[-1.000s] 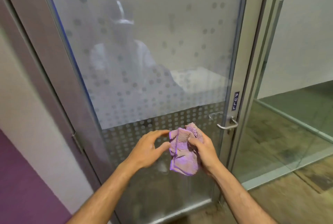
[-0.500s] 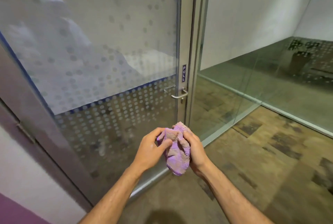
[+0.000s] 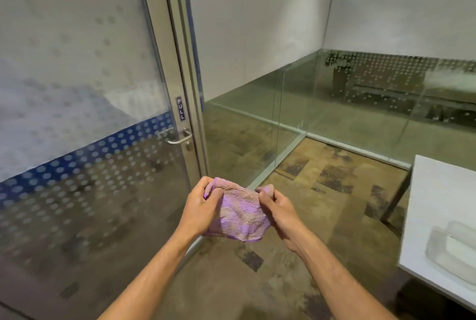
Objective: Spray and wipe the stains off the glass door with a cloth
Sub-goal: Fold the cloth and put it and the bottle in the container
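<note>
**Cloth being spread between both hands, door not being wiped**

The person is standing just off the glass door (image 3: 85, 118), holding a pink-purple cloth (image 3: 238, 214) in front of the body, low and to the right of the door's handle (image 3: 179, 136). The cloth is not touching the glass. The left hand (image 3: 199, 210) is pinching the cloth's upper left corner; the right hand (image 3: 277, 207) is pinching the upper right corner. The cloth is hanging stretched between them, its lower edge drooping free.

Fingers: on both hands they are curled nearly closed, thumb pressing the fabric against the fingers, with no open gap showing. Nothing else is in either hand.

Step, as I'm judging it: refolding or opening out the cloth to get a clean face, between wiping passes. How much of the glass is done I cannot tell; stains are hard to separate from the frosted dot pattern and reflections.

No spray bottle is showing. A white desk (image 3: 438, 216) is sitting at the right, with a blurred clear object near its right edge that I cannot identify.

The next move is calling for bunching the cloth into one hand and turning back left to the door to press it flat on the glass.
</note>
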Demonstrator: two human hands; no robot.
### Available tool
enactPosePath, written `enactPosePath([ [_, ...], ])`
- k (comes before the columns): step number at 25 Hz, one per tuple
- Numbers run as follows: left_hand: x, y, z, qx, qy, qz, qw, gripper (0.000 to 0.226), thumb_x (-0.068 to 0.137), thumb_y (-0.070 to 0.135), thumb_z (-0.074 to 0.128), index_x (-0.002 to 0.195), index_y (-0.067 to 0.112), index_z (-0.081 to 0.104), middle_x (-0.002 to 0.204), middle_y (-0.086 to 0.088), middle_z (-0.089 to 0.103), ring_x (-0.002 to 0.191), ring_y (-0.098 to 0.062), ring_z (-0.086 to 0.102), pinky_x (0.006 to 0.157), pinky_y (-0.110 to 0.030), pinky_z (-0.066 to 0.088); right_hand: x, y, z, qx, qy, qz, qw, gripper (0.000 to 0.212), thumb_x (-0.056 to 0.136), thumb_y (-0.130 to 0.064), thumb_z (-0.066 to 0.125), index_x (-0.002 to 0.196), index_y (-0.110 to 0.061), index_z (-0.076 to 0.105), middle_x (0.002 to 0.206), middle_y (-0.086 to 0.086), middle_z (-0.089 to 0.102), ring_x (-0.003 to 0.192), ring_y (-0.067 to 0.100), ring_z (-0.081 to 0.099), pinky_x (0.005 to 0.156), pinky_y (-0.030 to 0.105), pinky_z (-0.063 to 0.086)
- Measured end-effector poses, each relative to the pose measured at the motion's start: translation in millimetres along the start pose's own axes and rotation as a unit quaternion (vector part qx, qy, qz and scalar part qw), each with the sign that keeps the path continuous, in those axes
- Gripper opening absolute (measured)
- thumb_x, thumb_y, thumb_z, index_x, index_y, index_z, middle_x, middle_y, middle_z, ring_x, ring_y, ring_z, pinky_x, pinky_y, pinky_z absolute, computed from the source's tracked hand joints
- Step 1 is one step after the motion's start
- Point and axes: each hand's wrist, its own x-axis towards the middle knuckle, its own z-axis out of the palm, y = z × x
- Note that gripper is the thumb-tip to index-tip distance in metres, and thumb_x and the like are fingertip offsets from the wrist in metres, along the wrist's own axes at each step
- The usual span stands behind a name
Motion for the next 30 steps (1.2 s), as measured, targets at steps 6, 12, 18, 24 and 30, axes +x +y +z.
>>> enactPosePath([
  [6,-9.7,28.7,142.9,-0.008,-0.046,-0.049,0.998,0.017,0.096,0.017,0.061,0.081,0.013,0.056,0.067,0.017,0.054,0.062,-0.006,0.046,0.065,-0.031,0.040,-44.7,-15.2,-147.8,-0.024,0.137,0.018,0.990,0.021,0.081,-0.021,0.083,0.096,-0.011,0.072,0.090,0.008,0.079,0.077,0.020,0.075,0.061,0.031,0.059],
  [12,-24.9,56.2,267.2,-0.029,-0.085,-0.068,0.994,0.019,0.094,0.016,0.064,0.086,0.002,0.054,0.069,0.005,0.051,0.062,-0.014,0.042,0.060,-0.030,0.038,-84.6,-26.5,-244.9,-0.154,0.331,-0.041,0.930,0.009,0.089,-0.032,0.075,0.083,-0.027,0.070,0.081,-0.009,0.073,0.078,0.009,0.069,0.067,0.028,0.053],
  [18,-32.1,76.9,366.0,-0.041,-0.187,-0.036,0.981,0.022,0.097,0.018,0.068,0.084,0.011,0.052,0.069,0.002,0.052,0.061,-0.013,0.048,0.057,-0.026,0.041,-95.1,-26.4,-320.2,-0.203,0.397,-0.008,0.895,0.015,0.089,-0.042,0.068,0.085,-0.028,0.072,0.083,-0.014,0.069,0.082,0.008,0.066,0.078,0.037,0.060],
  [24,-17.4,96.4,450.7,0.027,-0.356,0.119,0.927,0.018,0.093,0.023,0.068,0.094,0.039,0.060,0.089,0.018,0.068,0.083,-0.002,0.066,0.070,-0.021,0.051,-79.3,-35.4,-368.7,-0.081,0.439,0.009,0.895,0.022,0.099,-0.039,0.056,0.095,-0.028,0.074,0.092,0.000,0.077,0.084,0.016,0.074,0.079,0.042,0.064],
  [30,36.2,115.8,522.3,0.050,-0.500,0.204,0.840,0.035,0.092,0.016,0.069,0.119,0.038,0.069,0.108,0.025,0.064,0.101,0.005,0.064,0.084,-0.010,0.051,-51.0,-58.3,-424.2,0.020,0.455,0.000,0.890,0.040,0.085,-0.048,0.076,0.106,-0.016,0.065,0.102,0.007,0.076,0.088,0.020,0.077,0.081,0.042,0.064],
])
